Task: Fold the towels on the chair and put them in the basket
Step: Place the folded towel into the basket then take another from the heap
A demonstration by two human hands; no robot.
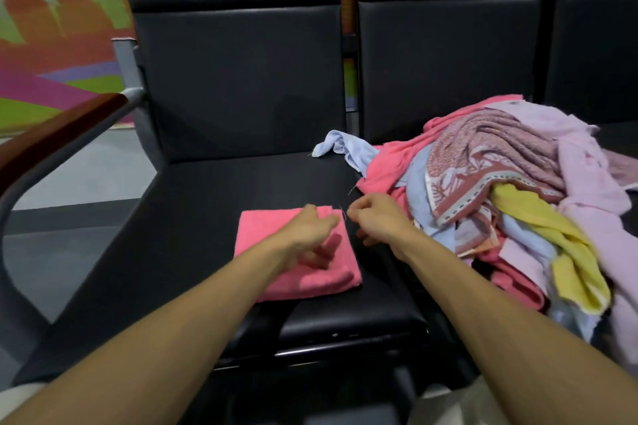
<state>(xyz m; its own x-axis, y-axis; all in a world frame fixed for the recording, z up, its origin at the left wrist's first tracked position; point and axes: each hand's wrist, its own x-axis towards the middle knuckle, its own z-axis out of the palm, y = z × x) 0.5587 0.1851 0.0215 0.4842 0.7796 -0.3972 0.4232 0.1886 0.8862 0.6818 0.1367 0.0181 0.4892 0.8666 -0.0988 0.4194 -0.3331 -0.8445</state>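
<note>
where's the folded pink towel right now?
Head view, centre: the folded pink towel lies on the black chair seat, under the left hand, just left of the unfolded towel pile.

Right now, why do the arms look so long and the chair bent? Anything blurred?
Head view: the wide lens stretches the forearms and bows the armrest near the edges. Head view: left hand and right hand look slightly soft, perhaps from motion. Head view: dim, even light, faint sheen on the chair back, soft shadow on the pink towel.

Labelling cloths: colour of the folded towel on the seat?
The folded towel is plain pink; head view.
</note>
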